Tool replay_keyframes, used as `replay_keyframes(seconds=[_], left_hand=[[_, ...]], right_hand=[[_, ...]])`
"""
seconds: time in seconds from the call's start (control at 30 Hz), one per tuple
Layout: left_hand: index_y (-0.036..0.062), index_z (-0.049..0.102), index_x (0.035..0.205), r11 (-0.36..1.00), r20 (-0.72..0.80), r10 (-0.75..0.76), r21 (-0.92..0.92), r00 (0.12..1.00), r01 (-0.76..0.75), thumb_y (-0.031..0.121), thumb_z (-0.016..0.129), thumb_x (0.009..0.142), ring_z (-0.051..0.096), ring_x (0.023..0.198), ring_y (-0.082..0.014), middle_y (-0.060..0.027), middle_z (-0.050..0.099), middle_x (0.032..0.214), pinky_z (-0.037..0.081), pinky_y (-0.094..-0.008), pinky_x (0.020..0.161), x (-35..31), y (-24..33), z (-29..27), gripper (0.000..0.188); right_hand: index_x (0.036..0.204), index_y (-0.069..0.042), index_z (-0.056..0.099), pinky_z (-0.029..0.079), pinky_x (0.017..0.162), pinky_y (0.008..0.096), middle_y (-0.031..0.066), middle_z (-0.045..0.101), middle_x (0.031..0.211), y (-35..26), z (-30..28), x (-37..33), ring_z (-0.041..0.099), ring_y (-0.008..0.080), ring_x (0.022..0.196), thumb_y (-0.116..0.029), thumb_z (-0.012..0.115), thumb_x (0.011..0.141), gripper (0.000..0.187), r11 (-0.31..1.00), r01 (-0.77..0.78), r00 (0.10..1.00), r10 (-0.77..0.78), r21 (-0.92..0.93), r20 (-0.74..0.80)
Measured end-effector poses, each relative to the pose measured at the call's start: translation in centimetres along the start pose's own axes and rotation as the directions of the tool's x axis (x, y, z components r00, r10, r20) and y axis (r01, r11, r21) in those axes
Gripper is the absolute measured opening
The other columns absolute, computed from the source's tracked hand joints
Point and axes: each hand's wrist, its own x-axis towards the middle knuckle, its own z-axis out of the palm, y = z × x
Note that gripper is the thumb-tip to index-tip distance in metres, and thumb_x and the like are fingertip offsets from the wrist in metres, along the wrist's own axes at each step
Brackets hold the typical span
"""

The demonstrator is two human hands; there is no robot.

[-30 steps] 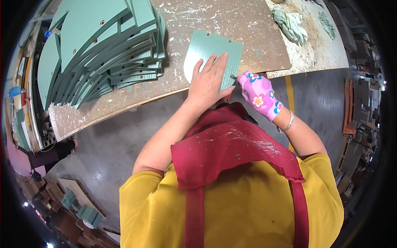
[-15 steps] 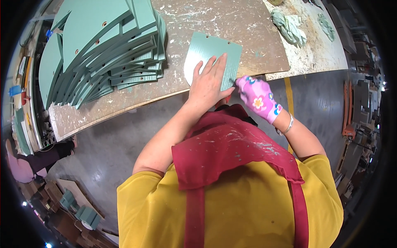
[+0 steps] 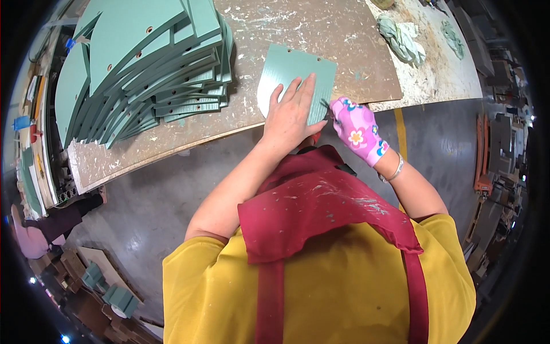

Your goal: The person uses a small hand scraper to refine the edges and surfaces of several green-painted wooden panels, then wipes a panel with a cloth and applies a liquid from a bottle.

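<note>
A green painted panel (image 3: 295,60) with a rounded left side and small holes near its far edge lies at the workbench's front edge. Bare and spread, my left hand (image 3: 291,117) rests flat on it. My right hand (image 3: 356,127), in a pink flowered glove, is closed beside the panel's right edge. From its fingers pokes the dark tip of a small thin tool (image 3: 325,104); the glove hides the rest, so its kind cannot be made out. Whether the tip touches the panel's edge is unclear.
A tall stack of green curved panels (image 3: 137,43) stands at the left of the paint-spattered workbench (image 3: 252,26). Crumpled pale rags (image 3: 404,41) lie at the far right. Another person (image 3: 48,229) is at the far left, and an orange pallet jack (image 3: 482,178) stands at right.
My right hand has shifted slightly away along the panel's right edge, and the tool's dark tip shows more. My left hand stays on the panel, which has barely moved.
</note>
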Motion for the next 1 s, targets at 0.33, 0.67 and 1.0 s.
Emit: replay_keyframes(seconds=[0.33,0.67,1.0], left_hand=[[0.0001,0.023,0.141,0.999,0.022,-0.010,-0.037,1.000,0.011,0.034,0.077,0.065,0.040,0.127,-0.0271,-0.0147,0.048,0.131,0.025,-0.0481,0.105,0.1,0.2,-0.3,0.100],[0.0054,0.027,0.141,0.998,0.163,0.057,-0.039,0.985,-0.051,0.043,0.079,0.059,0.028,0.135,-0.0322,-0.0145,0.030,0.146,0.022,-0.0519,0.107,-0.3,-0.4,-2.6,0.104],[0.0065,0.051,0.123,0.995,0.055,0.036,0.095,0.998,-0.042,0.042,0.074,0.064,0.047,0.112,-0.0273,-0.0117,0.044,0.130,0.041,-0.0424,0.086,0.0,0.0,-0.8,0.073]], right_hand=[[0.093,-0.006,0.056,0.048,0.060,0.0375,0.0103,0.057,0.081,0.6,0.3,-0.1,0.060,0.0293,0.073,-0.002,0.061,0.073,0.021,0.998,-0.016,0.999,0.018,0.057,-0.042],[0.087,0.001,0.057,0.046,0.068,0.0325,0.0108,0.061,0.079,2.0,0.0,-3.3,0.060,0.0197,0.074,-0.015,0.062,0.084,0.017,0.661,-0.397,0.912,0.362,0.636,0.193],[0.106,0.001,0.058,0.050,0.081,0.0282,0.0100,0.063,0.104,1.2,1.5,-3.4,0.061,0.0163,0.095,-0.008,0.056,0.090,0.019,-0.264,-0.423,0.838,0.251,0.867,0.485]])
